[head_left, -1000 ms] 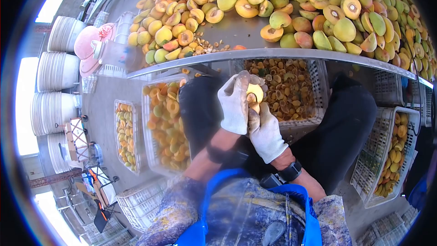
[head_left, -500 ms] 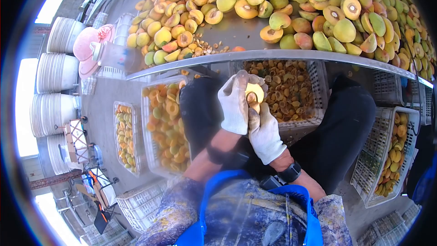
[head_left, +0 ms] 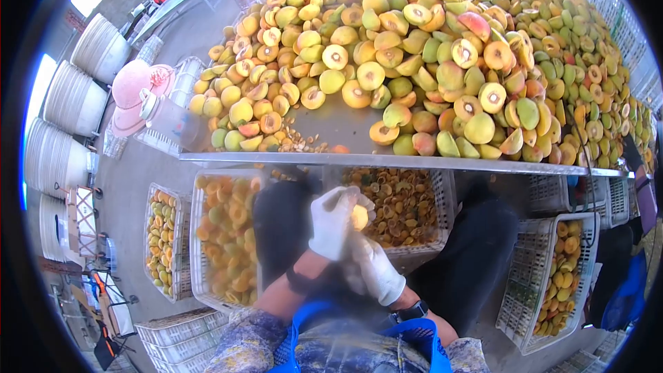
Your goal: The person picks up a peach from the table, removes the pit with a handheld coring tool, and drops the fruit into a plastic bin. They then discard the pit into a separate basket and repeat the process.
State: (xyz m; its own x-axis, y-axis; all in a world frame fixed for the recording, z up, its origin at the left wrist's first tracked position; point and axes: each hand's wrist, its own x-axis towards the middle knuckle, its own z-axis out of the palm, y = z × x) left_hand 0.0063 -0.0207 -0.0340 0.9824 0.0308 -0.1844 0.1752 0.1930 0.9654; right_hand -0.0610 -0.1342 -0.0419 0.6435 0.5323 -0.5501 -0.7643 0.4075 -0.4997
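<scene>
left hand (head_left: 331, 224): fingers wrapped round peach half (head_left: 359, 217) | right hand (head_left: 376, 273): just nearer, blurred, grip cannot tell | risk: fruit may slip from glove onto lap, missing crate (head_left: 446, 211)

Cloth gloves on left hand (head_left: 331, 223), right hand (head_left: 376, 278); table (head_left: 359, 160) shiny metal; crates (head_left: 532, 290) white plastic mesh

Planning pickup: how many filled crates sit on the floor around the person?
4: far-left crate, next crate, middle crate under the table, right crate. Others may be hidden.
</scene>
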